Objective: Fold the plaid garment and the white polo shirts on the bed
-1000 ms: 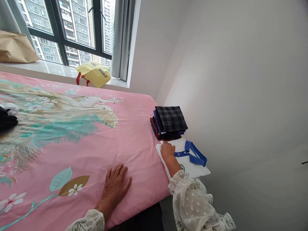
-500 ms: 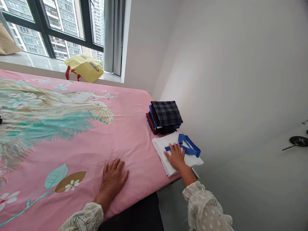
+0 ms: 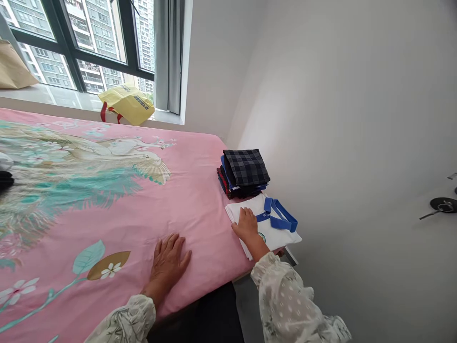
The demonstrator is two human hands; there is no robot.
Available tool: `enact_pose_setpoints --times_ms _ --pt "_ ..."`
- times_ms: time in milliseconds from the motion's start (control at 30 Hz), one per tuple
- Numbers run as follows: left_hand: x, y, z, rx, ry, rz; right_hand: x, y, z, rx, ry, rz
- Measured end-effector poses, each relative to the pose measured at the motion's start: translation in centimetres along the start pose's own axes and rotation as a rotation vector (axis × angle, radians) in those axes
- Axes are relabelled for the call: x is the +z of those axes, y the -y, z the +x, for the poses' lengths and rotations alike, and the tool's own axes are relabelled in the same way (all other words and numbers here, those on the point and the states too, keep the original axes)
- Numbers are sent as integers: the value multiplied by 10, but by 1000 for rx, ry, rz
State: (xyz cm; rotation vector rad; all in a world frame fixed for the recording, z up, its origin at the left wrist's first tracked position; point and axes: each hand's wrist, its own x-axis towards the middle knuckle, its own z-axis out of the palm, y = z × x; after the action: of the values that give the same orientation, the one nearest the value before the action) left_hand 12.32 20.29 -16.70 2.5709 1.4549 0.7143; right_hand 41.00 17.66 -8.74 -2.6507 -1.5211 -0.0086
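Note:
My left hand (image 3: 169, 263) lies flat on the pink bedsheet (image 3: 200, 238), fingers stretched out, holding nothing. On the bed's right corner is a folded white polo shirt (image 3: 276, 236) with a blue collar and a small round emblem. My right hand (image 3: 247, 226) rests on the left part of this shirt, palm down, its fingers laid over the cloth rather than gripping it. Just beyond the shirt stands a stack of folded clothes (image 3: 246, 169), topped by a dark checked piece, with blue and red checked layers below.
A yellow bag (image 3: 130, 105) with red handles sits on the windowsill, and a brown paper bag (image 3: 14, 66) at its left end. A dark and white item (image 3: 5, 176) shows at the left edge. The grey wall (image 3: 321, 119) rises along the right side.
My right hand has slid left across the white polo shirt, off the collar's placket, uncovering the emblem. My left hand has stayed in place. The view has shifted slightly left.

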Motion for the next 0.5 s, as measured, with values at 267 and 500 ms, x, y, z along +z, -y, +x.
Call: enact_pose_setpoints --times_ms 267,500 --pt "0 1 -1 -3 3 8 6 34 43 146 40 -15" --pt "0 2 -4 -9 -6 -42 -5 38 75 128 47 168"
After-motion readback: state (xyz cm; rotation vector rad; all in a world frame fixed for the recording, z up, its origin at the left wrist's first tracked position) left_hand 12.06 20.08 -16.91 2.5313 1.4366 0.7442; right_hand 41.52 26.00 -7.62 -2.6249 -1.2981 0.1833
